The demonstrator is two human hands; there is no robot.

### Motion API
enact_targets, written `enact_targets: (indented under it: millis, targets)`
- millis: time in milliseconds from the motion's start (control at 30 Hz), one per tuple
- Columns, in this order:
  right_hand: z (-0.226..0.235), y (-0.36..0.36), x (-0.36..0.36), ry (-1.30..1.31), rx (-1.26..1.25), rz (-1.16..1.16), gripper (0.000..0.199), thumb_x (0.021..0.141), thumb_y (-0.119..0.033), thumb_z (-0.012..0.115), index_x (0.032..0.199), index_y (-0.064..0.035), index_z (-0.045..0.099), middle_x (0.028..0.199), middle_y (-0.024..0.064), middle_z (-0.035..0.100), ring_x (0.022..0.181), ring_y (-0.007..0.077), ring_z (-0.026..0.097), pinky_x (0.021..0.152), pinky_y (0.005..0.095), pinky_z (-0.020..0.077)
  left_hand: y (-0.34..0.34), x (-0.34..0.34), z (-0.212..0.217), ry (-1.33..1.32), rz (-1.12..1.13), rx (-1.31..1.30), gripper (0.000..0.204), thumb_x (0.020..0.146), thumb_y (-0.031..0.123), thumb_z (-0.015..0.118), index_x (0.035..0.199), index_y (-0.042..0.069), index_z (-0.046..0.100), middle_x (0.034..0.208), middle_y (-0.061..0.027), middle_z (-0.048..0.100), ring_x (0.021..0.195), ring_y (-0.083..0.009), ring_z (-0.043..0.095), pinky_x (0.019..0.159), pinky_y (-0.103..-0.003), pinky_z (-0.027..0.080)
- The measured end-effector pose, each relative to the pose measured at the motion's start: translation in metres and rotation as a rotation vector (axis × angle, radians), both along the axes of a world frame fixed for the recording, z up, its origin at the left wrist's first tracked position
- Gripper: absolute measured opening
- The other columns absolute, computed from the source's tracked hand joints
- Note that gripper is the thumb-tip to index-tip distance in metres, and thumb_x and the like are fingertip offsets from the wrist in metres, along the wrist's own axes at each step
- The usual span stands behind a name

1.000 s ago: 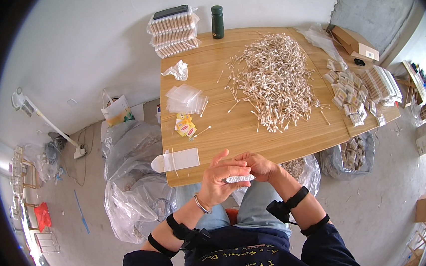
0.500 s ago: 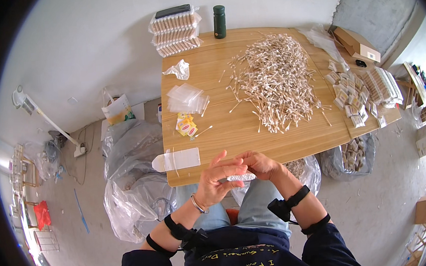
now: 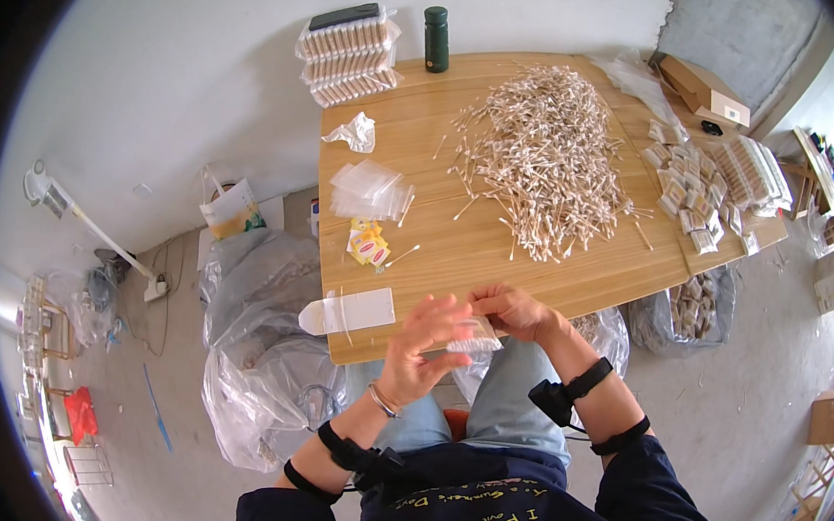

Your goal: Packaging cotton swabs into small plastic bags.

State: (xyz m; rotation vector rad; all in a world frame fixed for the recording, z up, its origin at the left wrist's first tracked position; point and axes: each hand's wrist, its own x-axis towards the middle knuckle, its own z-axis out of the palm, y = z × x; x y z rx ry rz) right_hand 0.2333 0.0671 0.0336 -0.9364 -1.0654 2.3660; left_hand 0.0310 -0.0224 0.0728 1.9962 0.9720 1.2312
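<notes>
A small clear bag packed with cotton swabs [image 3: 477, 338] hangs just off the table's near edge, above my lap. The thumb and fingers of my right hand [image 3: 516, 313] pinch its upper right end. My left hand [image 3: 417, 354] is open beside it, fingers raised and slightly blurred, thumb apart near the bag's lower left. Part of the bag lies behind those fingers. On the table left of my left hand are a white card scoop [image 3: 367, 308], yellow paper labels [image 3: 368, 244] and flat clear bags [image 3: 367, 191].
A large heap of loose cotton swabs [image 3: 556, 161] covers the middle of the table [image 3: 404, 95]. Filled packets [image 3: 691, 190] lie at the right. Stacked swab packs [image 3: 347, 60] and a green bottle [image 3: 436, 39] stand at the back. Plastic sacks [image 3: 268, 360] sit on the floor.
My left fingers have loosened and lifted from the swab bag. The bag has tilted so more of its face shows, with my right hand still pinching it.
</notes>
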Motion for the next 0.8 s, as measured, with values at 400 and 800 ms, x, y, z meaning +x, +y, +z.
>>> enact_targets:
  millis: [400, 800]
  targets:
    - [0.01, 0.006, -0.016, -0.455, 1.23, -0.071, 0.01, 0.08, -0.009, 0.069, 0.087, -0.0031, 0.066, 0.078, 0.0104, 0.061, 0.073, 0.0239, 0.06, 0.065, 0.0362, 0.0474, 0.024, -0.007, -0.047, -0.016, 0.295, -0.49, 0.037, 0.087, 0.015, 0.069, 0.119, -0.001, 0.06, 0.115, -0.013, 0.066, 0.102, -0.0184, 0.063, 0.089, -0.03, 0.049]
    - [-0.021, -0.016, -0.013, -0.466, 1.221, -0.138, 0.037, 0.07, -0.01, 0.077, 0.104, -0.0044, 0.065, 0.1, 0.012, 0.064, 0.1, 0.0325, 0.057, 0.086, 0.0416, 0.0465, 0.023, -0.001, -0.056, 0.046, 0.274, -0.403, 0.032, 0.08, 0.013, 0.074, 0.108, 0.002, 0.066, 0.102, -0.0147, 0.07, 0.093, -0.024, 0.068, 0.081, -0.032, 0.053]
